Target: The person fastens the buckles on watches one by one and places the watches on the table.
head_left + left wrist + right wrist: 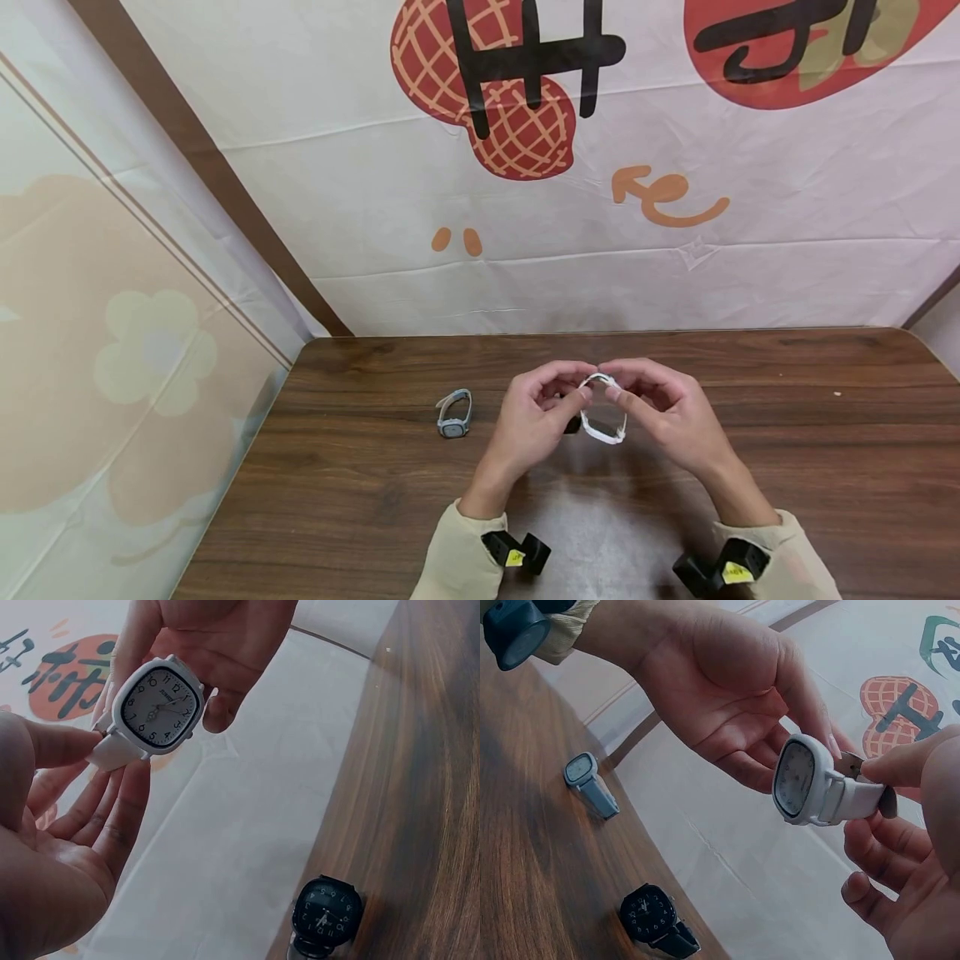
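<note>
A white wristwatch (603, 435) with a squarish dial is held above the table, its strap bent into a loop. My left hand (534, 417) pinches the strap on one side between thumb and fingers. On the other side my right hand (669, 414) pinches the strap too, thumb facing the left thumb. The left wrist view shows the dial of the white watch (159, 709) face on. A black watch (647, 913) lies on the table beneath; in the head view the left hand mostly hides it.
A light blue watch (453, 427) rests on the wooden table (337, 483), left of my hands. Behind the table's far edge hangs a white printed cloth (360, 208). Another printed cloth (150, 417) covers the left side. A tiny pale speck (837, 393) lies at the right.
</note>
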Available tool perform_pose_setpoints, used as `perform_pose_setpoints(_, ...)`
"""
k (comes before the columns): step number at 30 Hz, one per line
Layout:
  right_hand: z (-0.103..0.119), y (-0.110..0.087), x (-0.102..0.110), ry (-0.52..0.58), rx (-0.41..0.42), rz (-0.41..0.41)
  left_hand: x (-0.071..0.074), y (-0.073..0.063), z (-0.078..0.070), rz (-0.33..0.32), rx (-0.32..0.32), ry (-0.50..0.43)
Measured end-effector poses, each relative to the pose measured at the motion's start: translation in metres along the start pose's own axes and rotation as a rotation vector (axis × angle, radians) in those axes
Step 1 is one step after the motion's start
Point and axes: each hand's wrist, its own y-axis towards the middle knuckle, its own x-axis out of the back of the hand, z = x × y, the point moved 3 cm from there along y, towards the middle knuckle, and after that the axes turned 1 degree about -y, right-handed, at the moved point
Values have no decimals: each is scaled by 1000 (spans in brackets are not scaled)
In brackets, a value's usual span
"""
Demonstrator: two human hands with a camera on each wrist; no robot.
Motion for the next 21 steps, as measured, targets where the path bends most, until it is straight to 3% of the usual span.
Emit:
perform_pose_setpoints(8, 1, 0, -1, -15, 34, -9, 0, 0, -3, -14, -18, 22)
perform_pose_setpoints(14, -1, 0, 3, -30, 28, -23, -2, 0, -2, -18, 23, 26)
perform_pose_setpoints(21, -4, 1, 6, -63, -54, -14, 0, 1, 1, -70, 76, 14)
